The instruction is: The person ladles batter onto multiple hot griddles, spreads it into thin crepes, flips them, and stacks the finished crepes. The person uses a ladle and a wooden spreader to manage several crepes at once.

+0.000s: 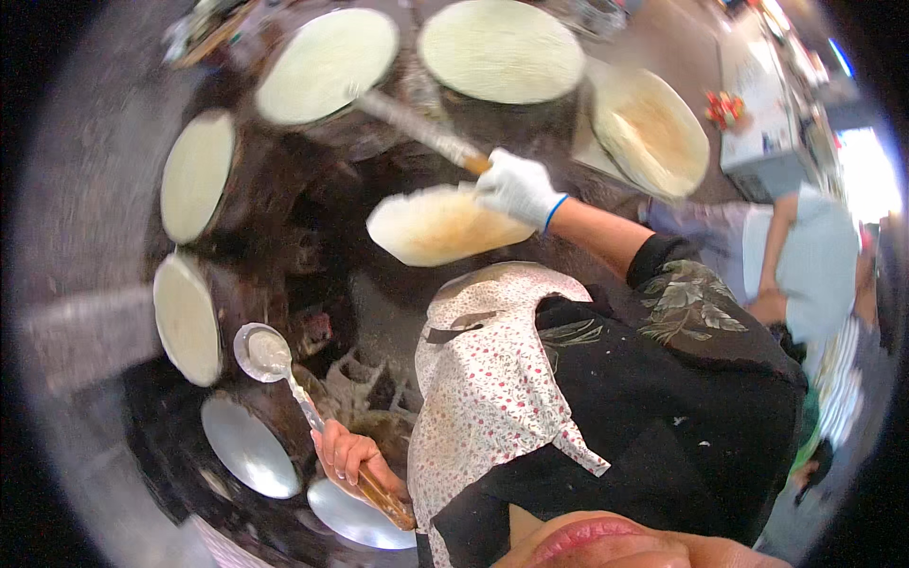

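My left hand (348, 454), bare, is low on the left, its fingers wrapped around the wooden handle of a ladle (305, 405). The ladle's round bowl points up and away from me, with white batter (266, 348) in it. My right hand (519, 189), in a white glove with a blue cuff, is curled around the wooden handle of a long spatula (417, 128). The spatula's pale blade is blurred and slants up to the left; its tip overlaps the edge of a pale round flatbread (329, 64), though I cannot tell if they touch.

More flatbreads make an arc around me: one (502, 52) at the top, and two on the left, one (197, 177) above the other (187, 320). A browned flatbread (653, 133) is at upper right. Another (440, 227) is partly hidden by my glove. Two bare metal rounds (248, 447) shine at lower left. I wear a flowered apron (507, 388). To my right is a person in light blue (822, 256).
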Available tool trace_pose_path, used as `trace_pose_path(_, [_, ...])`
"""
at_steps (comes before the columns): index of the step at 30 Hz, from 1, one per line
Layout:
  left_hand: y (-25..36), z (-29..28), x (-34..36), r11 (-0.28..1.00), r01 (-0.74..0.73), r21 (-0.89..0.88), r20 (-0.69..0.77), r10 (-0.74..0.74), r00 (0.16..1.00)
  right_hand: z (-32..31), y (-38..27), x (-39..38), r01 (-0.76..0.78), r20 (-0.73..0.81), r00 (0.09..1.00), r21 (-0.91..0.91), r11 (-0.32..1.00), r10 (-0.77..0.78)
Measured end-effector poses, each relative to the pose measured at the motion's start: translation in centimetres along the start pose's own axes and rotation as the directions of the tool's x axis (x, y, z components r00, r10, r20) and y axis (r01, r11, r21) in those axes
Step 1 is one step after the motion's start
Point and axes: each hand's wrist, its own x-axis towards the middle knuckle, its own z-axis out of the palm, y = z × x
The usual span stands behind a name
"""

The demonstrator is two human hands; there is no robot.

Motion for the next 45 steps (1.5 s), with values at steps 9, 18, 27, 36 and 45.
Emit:
trace_pose_path(9, [-8.6,0.9,-12.0,0.989,-0.144,-0.030,-0.148,0.138,0.979,-12.6,14.0,-10.8,-0.372,-0.016,0.661,0.861,0.346,0.751])
trace_pose_path(18, [-12.3,3.8,-14.7,0.972,-0.233,0.029,-0.160,0.235,0.959,-4.2,35.3,-10.3,-0.467,0.154,0.218,0.884,-0.036,0.964])
trace_pose_path(27, [-12.9,4.4,-14.3,0.969,-0.247,0.010,-0.167,0.245,0.955,-3.4,31.5,-11.3,-0.564,0.011,-0.002,0.825,-0.011,1.000])
trace_pose_path(36, [-14.2,3.8,-15.6,0.958,-0.262,-0.119,-0.167,0.241,0.956,-7.3,30.3,-8.8,-0.915,-0.330,0.389,-0.248,0.318,0.860])
trace_pose_path(45, [-15.5,1.6,-14.7,0.948,-0.290,-0.128,-0.038,0.288,0.957,-7.4,10.9,7.7,0.154,0.094,0.986,-0.221,0.963,-0.136])
